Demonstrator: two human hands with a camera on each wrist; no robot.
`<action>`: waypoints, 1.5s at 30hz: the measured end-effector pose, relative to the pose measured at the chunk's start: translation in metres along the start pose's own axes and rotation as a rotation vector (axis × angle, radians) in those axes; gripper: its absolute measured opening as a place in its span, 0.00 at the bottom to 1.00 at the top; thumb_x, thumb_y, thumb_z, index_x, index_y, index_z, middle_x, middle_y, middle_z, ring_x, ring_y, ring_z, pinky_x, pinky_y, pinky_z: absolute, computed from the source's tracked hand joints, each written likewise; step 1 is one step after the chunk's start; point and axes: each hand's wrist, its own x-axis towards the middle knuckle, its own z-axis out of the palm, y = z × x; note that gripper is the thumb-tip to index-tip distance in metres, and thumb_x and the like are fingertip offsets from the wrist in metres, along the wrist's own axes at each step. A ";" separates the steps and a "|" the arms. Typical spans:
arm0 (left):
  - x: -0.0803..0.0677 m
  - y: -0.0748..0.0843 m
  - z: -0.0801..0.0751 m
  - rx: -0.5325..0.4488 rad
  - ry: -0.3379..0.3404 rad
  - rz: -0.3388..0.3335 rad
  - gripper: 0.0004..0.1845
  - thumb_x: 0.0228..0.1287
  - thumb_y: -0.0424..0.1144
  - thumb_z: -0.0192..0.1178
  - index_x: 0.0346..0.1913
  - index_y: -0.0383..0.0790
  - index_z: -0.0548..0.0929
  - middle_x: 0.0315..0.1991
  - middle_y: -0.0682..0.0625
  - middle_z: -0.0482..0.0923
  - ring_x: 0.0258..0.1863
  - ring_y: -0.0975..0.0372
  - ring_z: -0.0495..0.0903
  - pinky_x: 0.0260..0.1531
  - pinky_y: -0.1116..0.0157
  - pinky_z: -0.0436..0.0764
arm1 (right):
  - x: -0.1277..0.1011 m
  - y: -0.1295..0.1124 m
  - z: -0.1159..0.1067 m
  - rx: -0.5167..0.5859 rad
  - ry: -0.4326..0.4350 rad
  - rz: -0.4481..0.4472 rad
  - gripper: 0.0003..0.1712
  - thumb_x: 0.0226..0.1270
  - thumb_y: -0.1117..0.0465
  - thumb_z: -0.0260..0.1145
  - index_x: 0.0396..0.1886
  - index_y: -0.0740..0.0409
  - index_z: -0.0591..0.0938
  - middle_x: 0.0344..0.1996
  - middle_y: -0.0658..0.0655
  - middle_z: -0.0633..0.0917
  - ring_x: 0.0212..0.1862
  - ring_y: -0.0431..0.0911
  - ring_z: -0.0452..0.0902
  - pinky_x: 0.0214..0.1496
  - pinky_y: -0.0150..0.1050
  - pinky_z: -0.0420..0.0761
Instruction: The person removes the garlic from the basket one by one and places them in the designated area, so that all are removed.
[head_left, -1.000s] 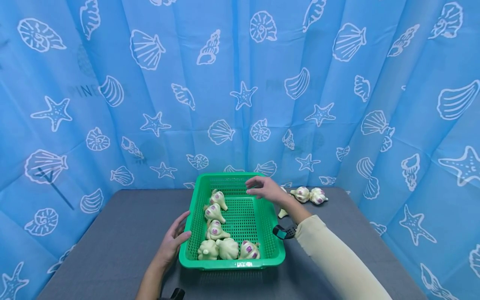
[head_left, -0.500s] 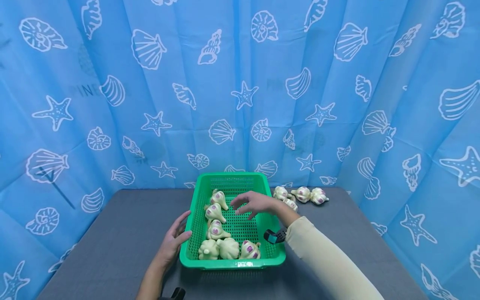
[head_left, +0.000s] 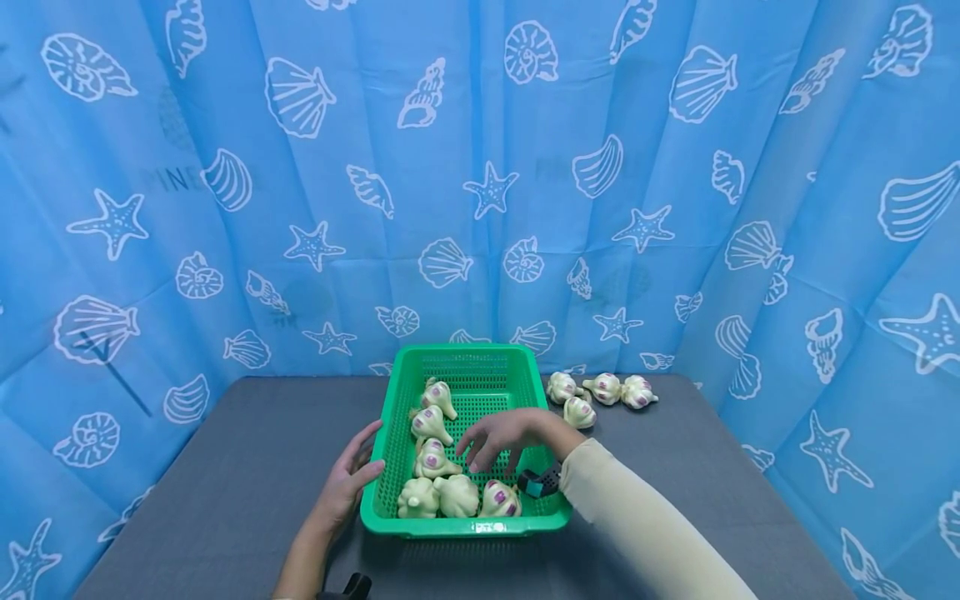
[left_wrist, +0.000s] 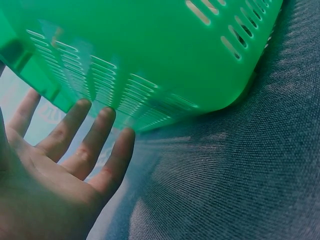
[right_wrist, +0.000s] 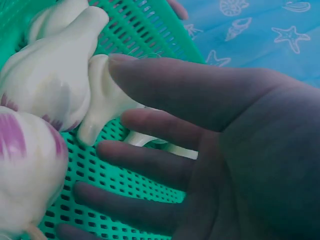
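Right hand point(head_left: 501, 439) hovering inside green basket point(head_left: 547, 517) on table point(head_left: 225, 467), fingers spread, grasping nothing, just above garlic bulbs point(head_left: 456, 495). Left hand point(head_left: 347, 483) lying flat against basket's left wall, fingers straight.

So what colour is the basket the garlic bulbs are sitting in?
The basket is bright green with a perforated mesh floor, clearest in the head view.

The head camera looked forward and down from the table's point(head_left: 225, 467) near edge toward the curtain. The left wrist camera sat low, close against the green basket's point(left_wrist: 150, 55) outer wall; the right wrist camera peered closely inside that same basket.
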 end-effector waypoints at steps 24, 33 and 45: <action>0.000 0.005 0.002 0.025 0.008 -0.008 0.33 0.71 0.32 0.53 0.76 0.44 0.56 0.72 0.34 0.54 0.68 0.42 0.59 0.49 0.63 0.76 | -0.003 -0.004 0.017 -0.253 -0.128 0.194 0.11 0.64 0.60 0.70 0.45 0.45 0.83 0.46 0.44 0.82 0.51 0.42 0.76 0.48 0.54 0.78; -0.002 0.004 0.002 0.040 0.004 -0.003 0.33 0.71 0.33 0.53 0.76 0.45 0.56 0.72 0.34 0.54 0.68 0.42 0.58 0.50 0.63 0.76 | -0.006 -0.006 0.021 -0.298 -0.143 0.216 0.08 0.63 0.64 0.69 0.41 0.48 0.85 0.48 0.41 0.81 0.52 0.38 0.75 0.47 0.50 0.79; -0.004 0.004 0.003 0.056 0.021 -0.016 0.33 0.72 0.34 0.54 0.76 0.45 0.56 0.72 0.35 0.54 0.69 0.43 0.58 0.50 0.61 0.74 | -0.016 -0.008 0.025 -0.312 -0.124 0.215 0.10 0.62 0.63 0.70 0.43 0.49 0.85 0.53 0.43 0.79 0.57 0.40 0.74 0.47 0.46 0.80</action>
